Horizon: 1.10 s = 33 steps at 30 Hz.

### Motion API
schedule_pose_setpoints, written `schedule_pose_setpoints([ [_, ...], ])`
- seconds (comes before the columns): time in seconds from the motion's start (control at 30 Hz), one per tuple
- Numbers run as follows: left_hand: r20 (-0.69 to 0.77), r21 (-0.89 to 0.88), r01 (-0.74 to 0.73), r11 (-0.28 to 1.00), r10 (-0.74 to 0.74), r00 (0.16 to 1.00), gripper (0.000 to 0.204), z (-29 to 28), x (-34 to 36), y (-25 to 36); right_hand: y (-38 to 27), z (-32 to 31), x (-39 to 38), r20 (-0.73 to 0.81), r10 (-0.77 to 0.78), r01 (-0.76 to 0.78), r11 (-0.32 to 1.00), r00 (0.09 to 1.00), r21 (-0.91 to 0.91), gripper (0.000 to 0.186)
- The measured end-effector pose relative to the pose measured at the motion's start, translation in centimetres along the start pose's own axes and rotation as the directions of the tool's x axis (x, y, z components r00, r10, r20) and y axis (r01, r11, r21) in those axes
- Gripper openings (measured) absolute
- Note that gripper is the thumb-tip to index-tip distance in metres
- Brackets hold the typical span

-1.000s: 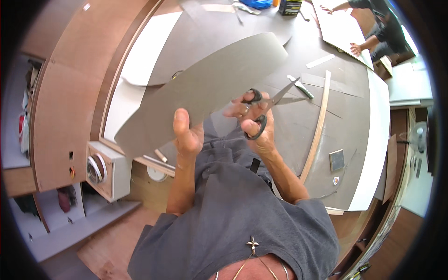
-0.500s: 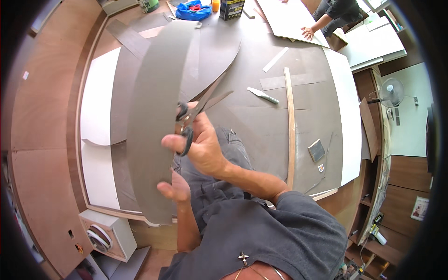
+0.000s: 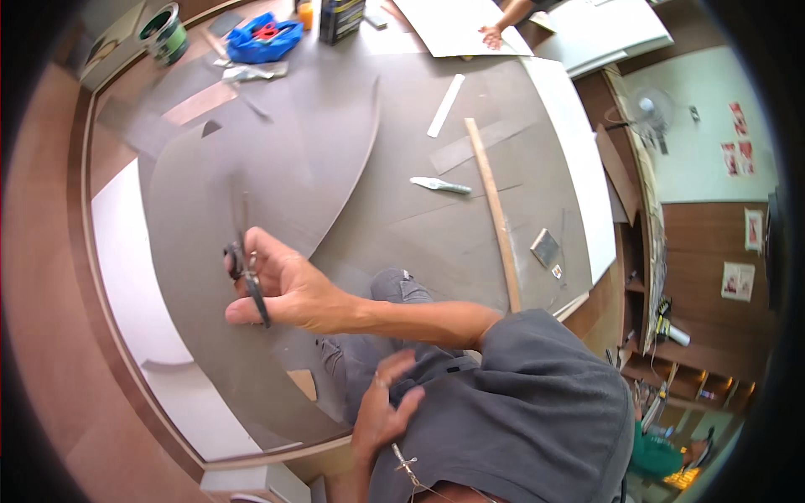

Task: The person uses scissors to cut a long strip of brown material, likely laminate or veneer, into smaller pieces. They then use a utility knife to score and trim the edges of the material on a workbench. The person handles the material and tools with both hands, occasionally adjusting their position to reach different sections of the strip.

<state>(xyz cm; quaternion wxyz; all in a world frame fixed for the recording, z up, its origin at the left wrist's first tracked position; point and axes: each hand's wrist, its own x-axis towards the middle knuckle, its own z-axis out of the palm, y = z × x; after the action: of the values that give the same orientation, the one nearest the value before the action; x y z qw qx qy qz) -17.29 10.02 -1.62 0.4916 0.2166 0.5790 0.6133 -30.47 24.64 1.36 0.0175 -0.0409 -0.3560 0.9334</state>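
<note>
Over the left of a broad grey sheet, black-handled scissors are gripped by the right hand, fingers closed on the handles, blades blurred; lower and rightward, the left hand is held, fingers apart; farther right, a pale-and-green tool and a wooden strip are seen lying.

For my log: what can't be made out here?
All in the head view:
Scissors: blades smeared by motion blur, opening unclear.
Left hand: outline softened by motion blur.
Co-worker's hand: body cut off by top edge.
Black container: top cut off likewise.
Blue bag: contents partly hidden by its folds.
</note>
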Motion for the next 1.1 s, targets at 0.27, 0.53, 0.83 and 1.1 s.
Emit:
schedule_pose_setpoints([
  [0.27,-0.107,0.115,-0.746,0.656,0.755,0.647,0.05,-14.2,-8.3,5.9,2.7,1.2,-4.0,-0.075,-0.152,0.151,0.988,0.986,-0.014,0.045],
  [0.53,-0.149,0.381,-0.334,0.862,0.414,0.898,0.099,-10.8,-7.7,7.0,2.3,5.1,-15.7,-0.081,-0.426,0.42,0.904,0.901,-0.083,0.045],
  [0.83,0.117,0.306,-0.441,0.844,0.426,0.897,0.057,1.0,-7.3,6.5,-0.7,3.9,-29.1,-0.139,-0.678,0.639,0.73,0.722,-0.241,0.042],
  [1.1,0.193,0.248,-0.546,0.8,0.512,0.837,0.05,2.0,2.3,16.4,-0.9,-2.4,-43.9,-0.322,-0.764,0.595,0.64,0.559,-0.486,0.034],
])
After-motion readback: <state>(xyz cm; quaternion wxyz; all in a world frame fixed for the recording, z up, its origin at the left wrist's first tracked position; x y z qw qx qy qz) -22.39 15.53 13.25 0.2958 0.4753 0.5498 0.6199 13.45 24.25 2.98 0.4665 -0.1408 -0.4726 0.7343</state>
